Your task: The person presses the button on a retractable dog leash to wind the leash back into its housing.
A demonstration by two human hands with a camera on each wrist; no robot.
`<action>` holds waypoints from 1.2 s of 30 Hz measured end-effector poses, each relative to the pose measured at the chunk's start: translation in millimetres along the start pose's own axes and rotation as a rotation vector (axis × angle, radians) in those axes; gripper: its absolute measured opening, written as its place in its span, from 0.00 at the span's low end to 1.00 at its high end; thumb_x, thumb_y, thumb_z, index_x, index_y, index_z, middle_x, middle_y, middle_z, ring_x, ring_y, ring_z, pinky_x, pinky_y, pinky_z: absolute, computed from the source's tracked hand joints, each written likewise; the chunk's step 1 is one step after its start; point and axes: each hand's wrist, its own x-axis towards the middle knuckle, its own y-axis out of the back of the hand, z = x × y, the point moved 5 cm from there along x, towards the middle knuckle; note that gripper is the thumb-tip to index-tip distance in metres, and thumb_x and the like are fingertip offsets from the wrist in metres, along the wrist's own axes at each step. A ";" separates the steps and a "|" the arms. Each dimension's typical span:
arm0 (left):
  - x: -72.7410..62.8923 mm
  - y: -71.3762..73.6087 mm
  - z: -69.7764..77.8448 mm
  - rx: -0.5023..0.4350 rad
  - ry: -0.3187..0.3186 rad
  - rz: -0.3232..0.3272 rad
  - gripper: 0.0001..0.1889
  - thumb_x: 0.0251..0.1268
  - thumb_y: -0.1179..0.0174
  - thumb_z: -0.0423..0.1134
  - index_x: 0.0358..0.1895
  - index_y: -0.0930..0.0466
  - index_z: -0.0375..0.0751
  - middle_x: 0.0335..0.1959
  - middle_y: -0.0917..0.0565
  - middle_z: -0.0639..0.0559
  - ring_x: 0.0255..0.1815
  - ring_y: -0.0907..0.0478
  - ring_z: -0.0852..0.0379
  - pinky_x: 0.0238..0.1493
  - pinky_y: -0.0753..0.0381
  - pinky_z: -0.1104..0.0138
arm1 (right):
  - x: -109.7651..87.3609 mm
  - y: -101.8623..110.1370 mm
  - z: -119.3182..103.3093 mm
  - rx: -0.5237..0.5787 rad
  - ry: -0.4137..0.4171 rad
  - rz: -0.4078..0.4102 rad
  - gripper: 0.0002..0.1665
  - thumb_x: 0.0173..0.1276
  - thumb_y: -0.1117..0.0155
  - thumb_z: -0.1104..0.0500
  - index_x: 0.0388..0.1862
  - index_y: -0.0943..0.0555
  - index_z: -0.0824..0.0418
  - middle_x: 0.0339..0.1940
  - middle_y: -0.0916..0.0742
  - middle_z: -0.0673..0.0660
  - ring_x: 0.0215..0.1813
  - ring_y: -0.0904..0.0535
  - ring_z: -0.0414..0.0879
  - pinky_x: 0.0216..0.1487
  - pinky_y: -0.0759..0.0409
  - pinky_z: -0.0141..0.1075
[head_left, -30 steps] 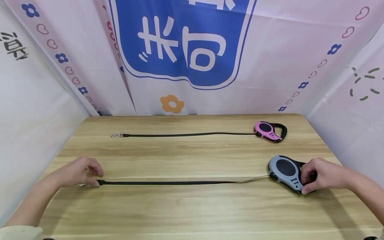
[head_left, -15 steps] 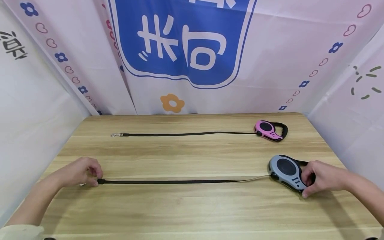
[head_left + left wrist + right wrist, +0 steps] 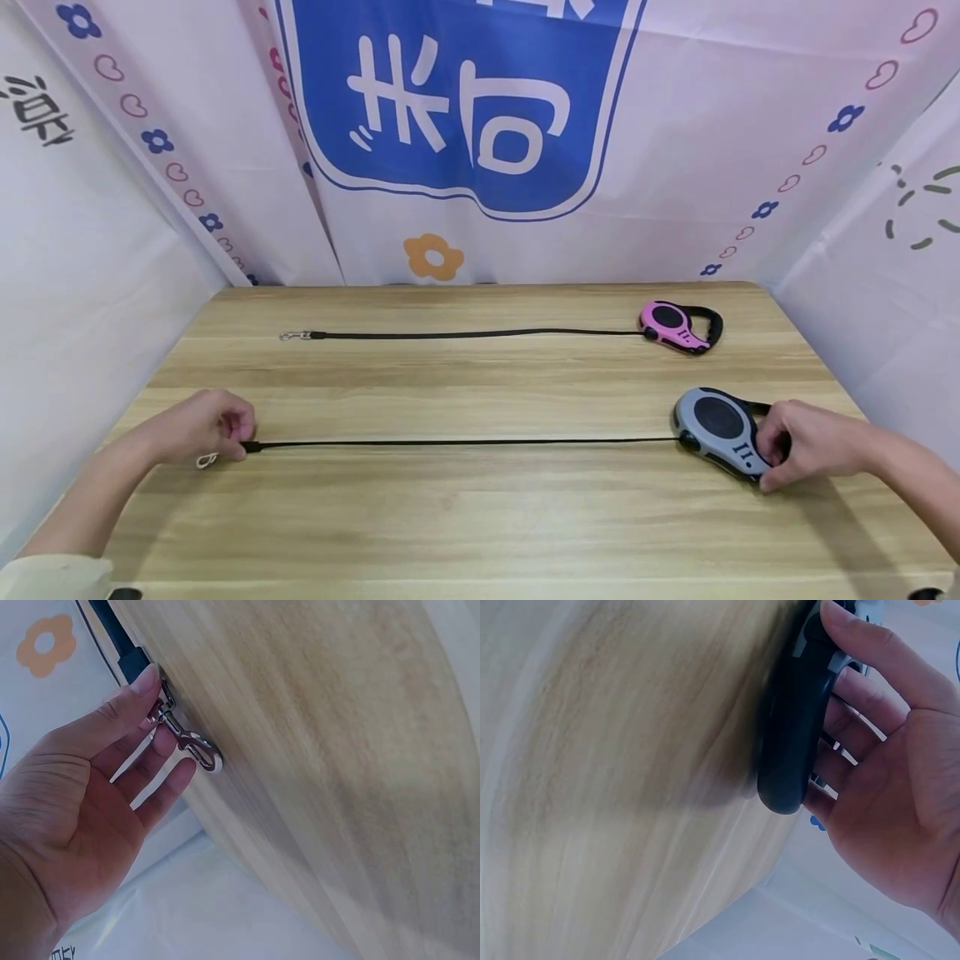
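Farther back, a pink leash (image 3: 678, 332) apparently parallels the gray leash (image 3: 716, 421).

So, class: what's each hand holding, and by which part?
Left hand: black strap, where it meets the metal clip. Right hand: grey leash reel, by its black handle.

The left fingers (image 3: 150, 761) pinch a dark strap (image 3: 114, 631) beside 1 metal clip (image 3: 174, 724).

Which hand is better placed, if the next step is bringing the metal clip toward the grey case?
Probably the left hand: it pinches the end of the strap beside the metal clip. The right hand seems less suited: it is at the other end, holding the black handle of the grey case.
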 end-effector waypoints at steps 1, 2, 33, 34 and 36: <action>-0.1 0.6 0.0 0.004 -0.006 0.007 0.15 0.47 0.24 0.23 0.26 0.23 0.41 0.24 0.23 0.62 0.25 0.29 0.69 0.24 0.25 0.70 | 0.1 0.5 -0.5 0.003 0.001 0.000 0.19 0.49 0.16 0.64 0.19 0.22 0.51 0.21 0.25 0.34 0.28 0.33 0.23 0.25 0.33 0.22; -0.3 1.1 0.3 0.007 -0.015 0.014 0.14 0.47 0.25 0.23 0.26 0.22 0.41 0.24 0.23 0.62 0.25 0.29 0.70 0.24 0.26 0.70 | 0.3 1.2 -1.2 0.003 0.004 0.001 0.19 0.49 0.17 0.64 0.19 0.22 0.51 0.21 0.25 0.34 0.29 0.33 0.23 0.25 0.33 0.22; -5.5 24.2 -2.5 -0.044 -0.117 0.278 0.07 0.61 0.36 0.17 0.39 0.15 0.29 0.29 0.15 0.60 0.26 0.22 0.67 0.20 0.24 0.68 | 4.4 48.1 -3.8 0.087 -0.002 0.107 0.20 0.61 0.30 0.77 0.26 0.21 0.52 0.16 0.25 0.52 0.23 0.37 0.23 0.17 0.35 0.25; -6.1 25.4 -2.9 -0.043 -0.099 0.286 0.07 0.62 0.36 0.18 0.40 0.15 0.29 0.30 0.14 0.60 0.26 0.22 0.67 0.20 0.25 0.68 | 4.8 49.3 -3.3 0.086 -0.014 0.108 0.20 0.61 0.30 0.77 0.26 0.21 0.51 0.16 0.26 0.52 0.23 0.38 0.24 0.17 0.35 0.25; -7.0 28.3 -2.7 -0.023 -0.079 0.312 0.07 0.63 0.35 0.19 0.41 0.15 0.29 0.30 0.14 0.60 0.26 0.22 0.65 0.21 0.24 0.68 | 5.6 51.6 -2.6 0.080 -0.036 0.112 0.19 0.62 0.30 0.76 0.26 0.20 0.52 0.16 0.27 0.52 0.23 0.38 0.25 0.18 0.35 0.27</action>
